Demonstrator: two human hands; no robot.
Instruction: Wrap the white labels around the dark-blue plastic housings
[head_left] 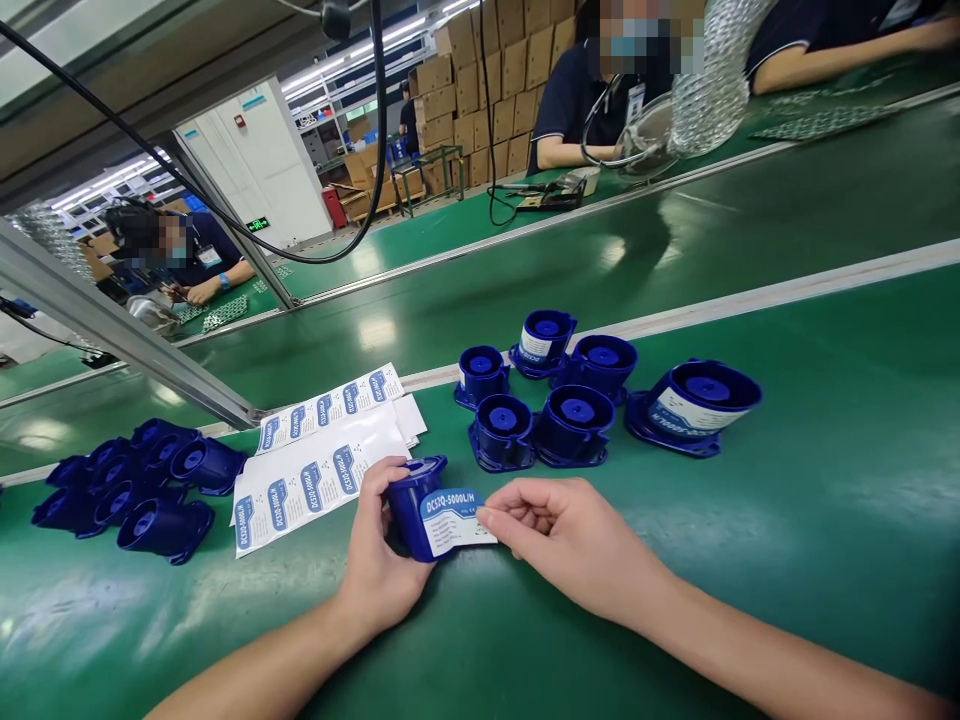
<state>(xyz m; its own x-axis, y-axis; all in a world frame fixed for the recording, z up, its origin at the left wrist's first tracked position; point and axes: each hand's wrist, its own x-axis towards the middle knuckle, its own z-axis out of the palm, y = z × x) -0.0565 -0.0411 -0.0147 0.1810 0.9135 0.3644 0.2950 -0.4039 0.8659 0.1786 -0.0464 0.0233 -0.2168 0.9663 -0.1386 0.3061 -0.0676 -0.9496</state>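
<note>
My left hand (379,565) grips a blue plastic cup-shaped part (411,500) tipped on its side on the green table. A white and blue label (452,518) reading DCS2Q-5000L/H lies partly on the part's wall. My right hand (570,540) pinches the label's free right end between thumb and forefinger. Sheets of the same labels (315,470) lie just left of my left hand.
Several labelled blue parts (577,395) stand upright behind my hands. A heap of unlabelled blue parts (139,485) lies at the left. A metal frame bar (127,345) slants across the left. Other people sit at the far side of the green conveyor (675,230).
</note>
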